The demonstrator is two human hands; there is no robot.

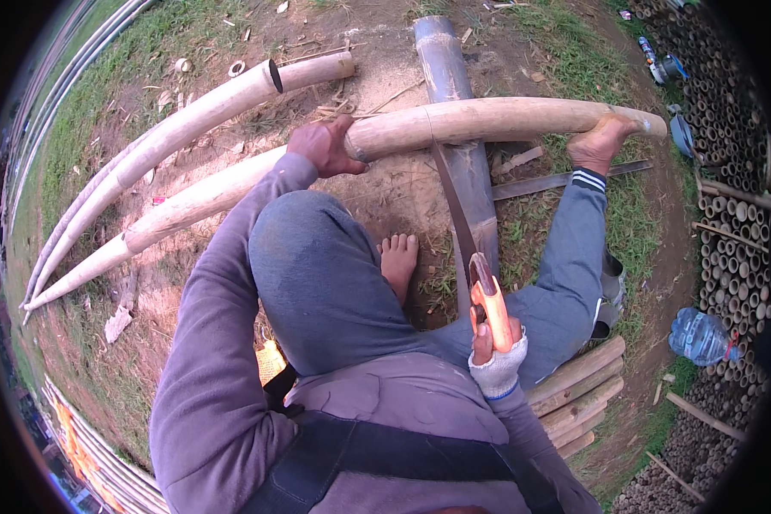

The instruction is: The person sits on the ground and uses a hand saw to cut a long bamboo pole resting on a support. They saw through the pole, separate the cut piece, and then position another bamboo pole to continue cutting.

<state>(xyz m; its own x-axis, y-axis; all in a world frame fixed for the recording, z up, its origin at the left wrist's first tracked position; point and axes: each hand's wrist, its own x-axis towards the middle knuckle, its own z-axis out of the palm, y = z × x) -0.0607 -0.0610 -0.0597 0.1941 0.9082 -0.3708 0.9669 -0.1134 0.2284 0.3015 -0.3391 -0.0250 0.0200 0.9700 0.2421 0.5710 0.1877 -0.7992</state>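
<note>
Handsaw (465,229) sits clamped in my right hand (497,353), handle partly covered; my left hand (320,147) hides part of the bamboo pole (510,118), its grip unclear.

Bright daylight, strong fisheye bending, black corners, blurry rim

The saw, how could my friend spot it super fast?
Find the long pale bamboo pole with a bare foot on it. Below it in the picture, the right hand, in a white glove, holds the saw. Its bright orange handle and thin dark blade set it apart from the round grey pole behind it.
</note>
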